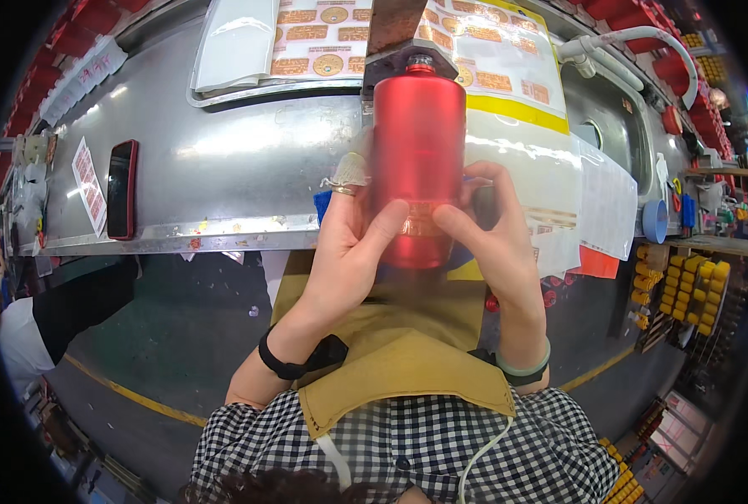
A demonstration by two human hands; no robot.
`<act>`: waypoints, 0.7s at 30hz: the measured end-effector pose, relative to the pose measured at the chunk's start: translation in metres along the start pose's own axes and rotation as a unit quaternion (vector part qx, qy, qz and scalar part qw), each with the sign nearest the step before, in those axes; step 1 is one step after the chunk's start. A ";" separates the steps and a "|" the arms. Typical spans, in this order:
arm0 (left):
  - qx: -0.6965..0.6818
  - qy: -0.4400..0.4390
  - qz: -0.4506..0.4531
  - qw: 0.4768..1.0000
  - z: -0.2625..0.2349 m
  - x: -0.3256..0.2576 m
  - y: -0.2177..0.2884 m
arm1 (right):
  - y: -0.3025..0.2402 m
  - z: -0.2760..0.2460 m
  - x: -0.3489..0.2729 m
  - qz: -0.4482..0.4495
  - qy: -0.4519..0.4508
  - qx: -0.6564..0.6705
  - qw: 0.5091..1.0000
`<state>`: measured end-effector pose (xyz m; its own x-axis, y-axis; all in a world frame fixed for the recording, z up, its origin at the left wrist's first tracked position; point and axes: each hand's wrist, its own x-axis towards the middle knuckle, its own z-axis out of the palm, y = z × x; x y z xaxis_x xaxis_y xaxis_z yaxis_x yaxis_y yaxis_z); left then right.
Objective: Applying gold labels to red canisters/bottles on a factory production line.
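Observation:
A shiny red bottle (418, 126) is held before me at the edge of the steel bench, its dark neck pointing away toward a metal bracket (401, 59). My left hand (353, 231) grips its left side, the thumb pressed on a copper-coloured label (422, 220) low on the bottle. From the right, my right hand (496, 210) closes round the same bottle, its thumb at the label's right end. White wrapping (350, 170) covers a left fingertip. The fingers behind the bottle are partly hidden.
Sheets of gold labels (323, 38) lie on a tray at the back, with another label sheet (500, 59) to the right. A phone (122, 189) rests on the steel bench (248, 151). A curved white pipe (643, 35) and a sink (613, 118) are at right.

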<state>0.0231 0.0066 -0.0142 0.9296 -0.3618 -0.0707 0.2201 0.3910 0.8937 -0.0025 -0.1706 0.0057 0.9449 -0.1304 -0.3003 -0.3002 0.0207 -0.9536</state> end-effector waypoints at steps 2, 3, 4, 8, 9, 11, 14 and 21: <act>-0.030 0.007 -0.013 0.999 -0.001 -0.001 0.000 | -0.002 -0.001 -0.002 -0.002 0.003 -0.005 1.000; -0.030 0.008 -0.012 0.999 -0.001 -0.002 -0.001 | -0.008 -0.002 -0.003 0.002 0.004 -0.041 0.999; 0.003 0.001 0.059 0.998 -0.002 -0.004 -0.004 | -0.012 -0.003 -0.004 0.007 0.005 -0.076 0.997; 0.471 -0.083 0.263 0.838 -0.016 -0.016 -0.007 | -0.009 -0.022 -0.002 -0.175 0.068 -0.180 0.965; 0.477 -0.058 0.262 0.837 -0.018 -0.019 -0.013 | -0.015 -0.019 -0.003 -0.225 0.065 -0.179 0.956; 0.471 -0.034 0.259 0.843 -0.023 -0.019 -0.023 | -0.033 -0.014 -0.004 -0.308 0.060 -0.246 0.917; 0.451 0.007 0.263 0.853 -0.024 -0.017 -0.029 | -0.039 -0.019 -0.008 -0.502 -0.015 -0.445 0.741; 0.421 0.038 0.243 0.873 -0.014 -0.021 -0.030 | -0.061 -0.006 0.005 -0.450 0.015 -0.481 0.752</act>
<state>0.0009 0.0142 -0.0453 0.8769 -0.2558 0.4069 -0.4712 -0.2903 0.8329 0.0194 -0.1783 0.0622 0.8225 0.3152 0.4734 0.4906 -0.8142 -0.3103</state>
